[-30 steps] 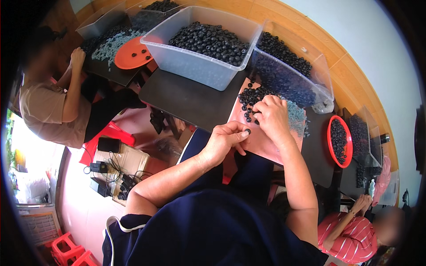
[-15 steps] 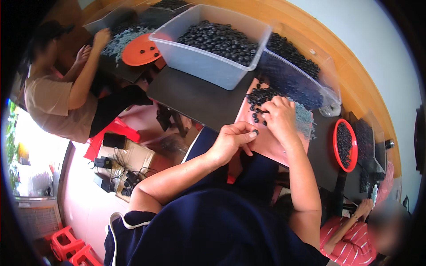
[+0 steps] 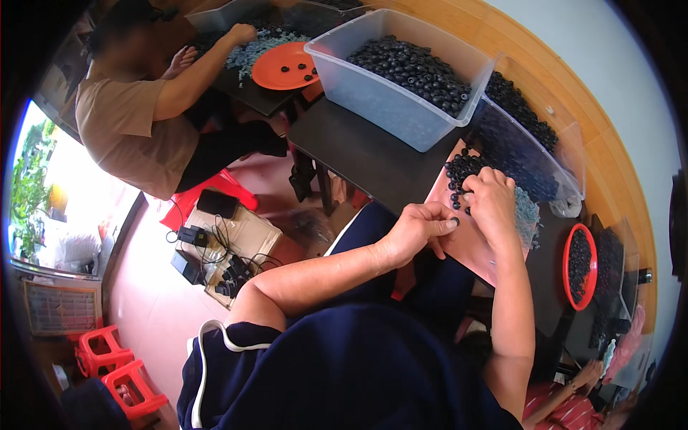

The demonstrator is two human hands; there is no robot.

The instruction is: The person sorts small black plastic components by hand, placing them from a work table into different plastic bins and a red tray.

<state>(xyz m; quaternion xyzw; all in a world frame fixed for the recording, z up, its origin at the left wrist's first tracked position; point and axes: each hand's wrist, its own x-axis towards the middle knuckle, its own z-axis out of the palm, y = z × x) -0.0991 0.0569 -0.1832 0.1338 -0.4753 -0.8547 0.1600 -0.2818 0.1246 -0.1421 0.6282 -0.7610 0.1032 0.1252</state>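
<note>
The left hand (image 3: 417, 229) is curled, its thumb and forefinger pinching one small black ring (image 3: 454, 222) just above the near edge of the pink tray (image 3: 466, 244); the right hand (image 3: 491, 203) lies palm down on that tray, fingers pressed together over the heap of black rings (image 3: 459, 170) at its far end; the tray rests on the dark surface (image 3: 358, 147), beside a clear tub (image 3: 401, 107) full of the same rings; a red bowl (image 3: 577, 266) of them sits off to the right; across the surface a co-worker's hand (image 3: 242, 33) reaches near an orange plate (image 3: 285, 66).
</note>
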